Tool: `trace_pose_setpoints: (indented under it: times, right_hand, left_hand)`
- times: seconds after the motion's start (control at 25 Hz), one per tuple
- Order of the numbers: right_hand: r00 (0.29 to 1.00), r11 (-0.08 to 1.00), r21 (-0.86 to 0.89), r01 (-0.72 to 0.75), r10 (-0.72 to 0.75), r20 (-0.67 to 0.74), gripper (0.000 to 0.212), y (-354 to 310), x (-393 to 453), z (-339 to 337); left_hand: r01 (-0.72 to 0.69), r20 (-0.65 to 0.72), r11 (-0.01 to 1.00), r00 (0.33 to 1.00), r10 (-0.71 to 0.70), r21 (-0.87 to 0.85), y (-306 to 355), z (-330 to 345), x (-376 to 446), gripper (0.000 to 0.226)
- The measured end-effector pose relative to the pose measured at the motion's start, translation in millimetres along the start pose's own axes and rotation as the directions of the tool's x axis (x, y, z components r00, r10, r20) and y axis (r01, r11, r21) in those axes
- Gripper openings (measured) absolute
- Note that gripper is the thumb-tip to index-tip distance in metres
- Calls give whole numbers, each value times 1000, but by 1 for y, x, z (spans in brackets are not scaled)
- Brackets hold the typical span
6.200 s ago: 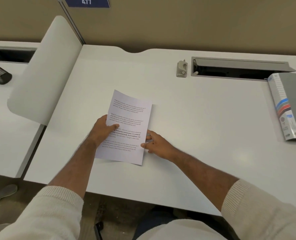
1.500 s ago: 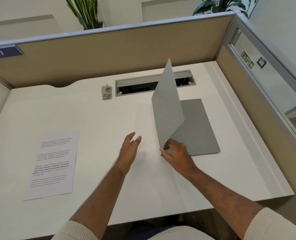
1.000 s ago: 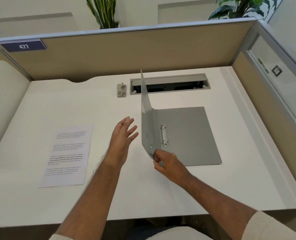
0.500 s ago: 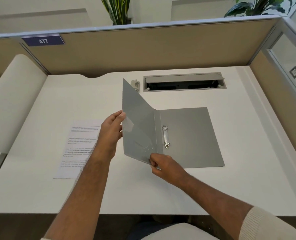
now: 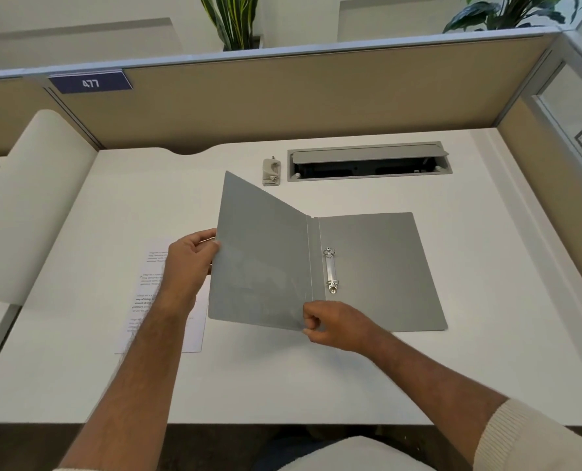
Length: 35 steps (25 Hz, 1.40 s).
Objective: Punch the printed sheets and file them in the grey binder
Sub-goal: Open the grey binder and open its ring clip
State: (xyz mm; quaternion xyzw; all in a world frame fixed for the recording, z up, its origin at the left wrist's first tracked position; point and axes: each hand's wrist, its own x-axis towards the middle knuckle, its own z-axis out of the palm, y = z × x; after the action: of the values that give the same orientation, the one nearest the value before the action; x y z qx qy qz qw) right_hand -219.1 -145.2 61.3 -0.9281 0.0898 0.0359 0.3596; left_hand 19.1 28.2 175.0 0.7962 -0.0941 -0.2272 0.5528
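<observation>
The left hand curls its fingers round the grey binder cover's outer edge. The right hand pinches the cover's lower corner.

binder right of sheets, punch behind

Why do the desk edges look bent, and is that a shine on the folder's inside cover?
Head view: the wide-angle lens bows the desk edges and partition; a pale sheen sits on the grey binder cover near the left hand; lighting is soft and shadows are faint.
</observation>
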Motion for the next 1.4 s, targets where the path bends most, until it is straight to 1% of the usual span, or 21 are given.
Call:
trace_pose_setpoints:
  times: [0.12, 0.28, 0.36, 0.44, 0.56, 0.64, 0.68, 0.72, 0.76, 0.84, 0.88, 0.92, 0.96, 1.04, 1.16, 1.28, 1.4]
  right_hand:
    - [994, 993, 72, -96, 100, -54, 21, 19, -1, -12]
    - [961, 957, 191, -217, 244, -131, 32, 41, 2, -28]
    - [946, 934, 239, -267, 301, -120, 24, 50, 2, -32]
    - [939, 920, 269, -283, 323, -116, 18, 56, 3, -33]
    - [929, 896, 316, -310, 356, -97, 16, 63, 5, -30]
    - [925, 884, 328, -333, 373, -67, 18, 66, 7, -29]
    - [925, 883, 324, -340, 376, -55, 18, 67, 8, -28]
    - [925, 884, 317, -345, 377, -46, 19, 68, 8, -28]
    - [925, 885, 311, -348, 377, -39, 19, 69, 9, -28]
    - [926, 885, 302, -354, 377, -21, 23, 72, 10, -26]
    - [925, 885, 297, -360, 379, -8, 26, 74, 11, -26]
    - [925, 882, 298, -364, 380, 5, 31, 75, 13, -26]
    - [925, 877, 312, -366, 381, 14, 35, 75, 15, -26]
    - [925, 862, 349, -366, 379, 34, 40, 76, 19, -27]
    - [929, 852, 374, -367, 359, 94, 40, 75, 25, -27]
    - [925, 844, 380, -379, 350, 147, 36, 78, 29, -27]
    - [913, 832, 376, -408, 363, 187, 34, 81, 33, -27]
  left_hand:
    - [-5, -23, 1000, 1000, 6, 29, -13, -8, 7, 30]
    - [-12, -25, 997, 1000, 14, 73, -29, -21, 20, 30]
    - [-6, -26, 997, 1000, 8, 79, -35, -27, 25, 28]
    - [-6, -35, 997, 999, 8, 77, -40, -31, 29, 28]
    - [-4, -49, 997, 999, 8, 83, -49, -34, 33, 31]
    - [-15, -46, 986, 999, 22, 165, -57, -34, 35, 41]
    - [-30, -49, 969, 998, 44, 246, -63, -34, 36, 48]
    - [-60, -54, 930, 995, 86, 362, -69, -32, 37, 55]
    - [-95, -46, 861, 990, 136, 500, -74, -30, 37, 60]
    - [-113, -21, 669, 982, 189, 735, -80, -21, 35, 67]
    - [-118, -4, 584, 979, 204, 803, -79, -15, 33, 70]
    - [-133, 20, 525, 976, 216, 841, -79, -9, 32, 73]
    - [-152, 46, 492, 974, 220, 857, -78, -2, 31, 74]
    - [-180, 96, 474, 976, 196, 862, -82, 15, 31, 70]
    - [-208, 169, 489, 978, 124, 847, -89, 45, 31, 63]
    - [-281, 278, 504, 957, 84, 817, -94, 72, 32, 56]
    - [-310, 356, 543, 934, 21, 781, -97, 94, 36, 52]
